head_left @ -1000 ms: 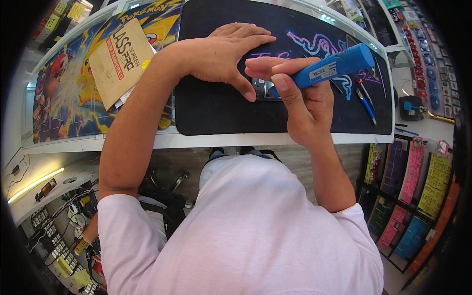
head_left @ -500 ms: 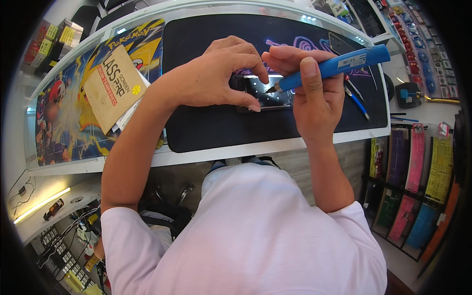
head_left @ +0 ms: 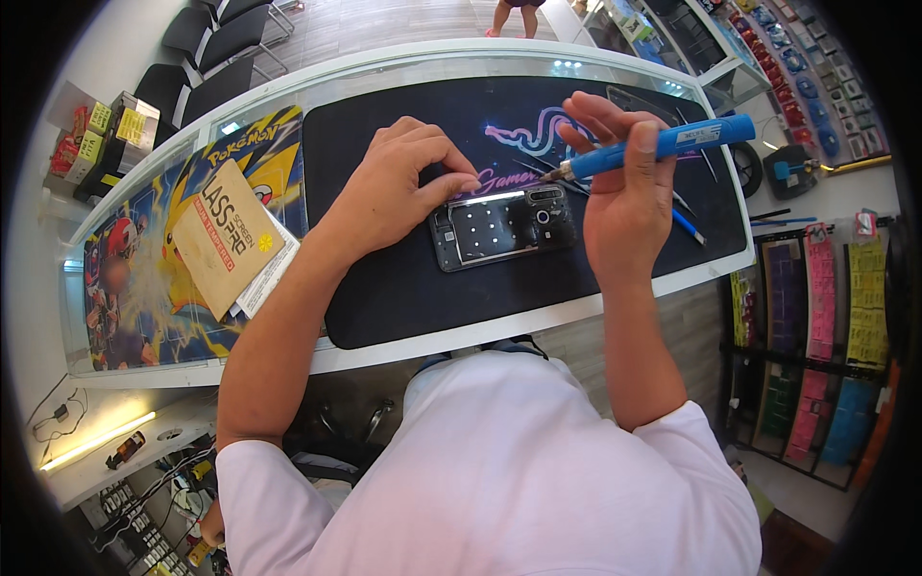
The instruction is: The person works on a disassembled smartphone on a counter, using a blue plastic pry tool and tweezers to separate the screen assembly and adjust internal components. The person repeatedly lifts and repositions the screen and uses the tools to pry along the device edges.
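Observation:
A smartphone (head_left: 504, 228) with its back cover off lies on the black desk mat (head_left: 384, 305), its camera end to the right. Just past its far left edge, the thumb and forefinger of my left hand (head_left: 408, 178) are pinched together. Whatever they hold, if anything, is too small to make out. My right hand (head_left: 629, 192) grips a blue electric screwdriver (head_left: 663, 144) like a pen, fingers raised above the barrel. The screwdriver's tip points left, over the mat beyond the phone's far edge, and looks apart from the phone.
A blue-handled tool (head_left: 688, 227) and tweezers lie right of my right hand. Another dark phone or panel (head_left: 634, 100) rests at the mat's far edge. On the left, a cardboard screen-protector envelope (head_left: 228, 240) sits on a colourful cartoon mat (head_left: 134, 288). Someone's legs (head_left: 516, 17) show beyond the counter.
My left thumb and forefinger have closed from a spread over the phone to a pinch beyond its edge. The screwdriver tip has lifted off the phone area. The view has tilted upward.

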`<act>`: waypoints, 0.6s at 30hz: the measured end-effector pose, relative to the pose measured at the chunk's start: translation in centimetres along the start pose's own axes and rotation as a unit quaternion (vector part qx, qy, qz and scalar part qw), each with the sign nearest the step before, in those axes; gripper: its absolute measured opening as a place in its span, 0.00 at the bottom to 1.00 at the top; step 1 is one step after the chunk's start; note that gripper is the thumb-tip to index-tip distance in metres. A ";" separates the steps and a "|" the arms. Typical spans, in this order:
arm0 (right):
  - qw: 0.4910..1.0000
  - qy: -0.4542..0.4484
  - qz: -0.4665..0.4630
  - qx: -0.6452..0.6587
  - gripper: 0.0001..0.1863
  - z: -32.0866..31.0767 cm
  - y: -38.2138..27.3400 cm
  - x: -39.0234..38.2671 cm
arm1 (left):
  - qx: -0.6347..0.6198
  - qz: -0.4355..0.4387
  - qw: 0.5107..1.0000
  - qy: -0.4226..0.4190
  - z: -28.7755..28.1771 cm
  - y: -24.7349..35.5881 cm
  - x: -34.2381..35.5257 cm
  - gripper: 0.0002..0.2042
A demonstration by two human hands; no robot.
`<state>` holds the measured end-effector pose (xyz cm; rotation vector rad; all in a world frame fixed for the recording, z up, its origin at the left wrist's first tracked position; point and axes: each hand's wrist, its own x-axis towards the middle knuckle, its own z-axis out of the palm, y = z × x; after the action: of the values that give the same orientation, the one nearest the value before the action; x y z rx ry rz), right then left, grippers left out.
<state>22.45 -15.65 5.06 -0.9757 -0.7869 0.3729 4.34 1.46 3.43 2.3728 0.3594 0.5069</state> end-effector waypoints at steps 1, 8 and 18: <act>0.999 0.015 0.009 -0.033 0.19 -0.7 -0.3 0.5 | 0.010 -0.042 0.999 0.016 0.1 -0.2 0.2 0.08; 0.993 0.039 0.069 -0.083 0.20 -4.6 -1.2 0.8 | 0.036 -0.035 0.998 0.032 1.1 -1.0 1.1 0.10; 0.980 0.097 0.166 0.056 0.20 -8.3 -1.7 0.8 | 0.028 -0.040 0.999 0.019 0.9 1.4 1.5 0.09</act>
<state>29.01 -20.93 4.17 -1.0213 -0.4203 0.5936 6.22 0.48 4.13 2.3944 0.4897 0.5104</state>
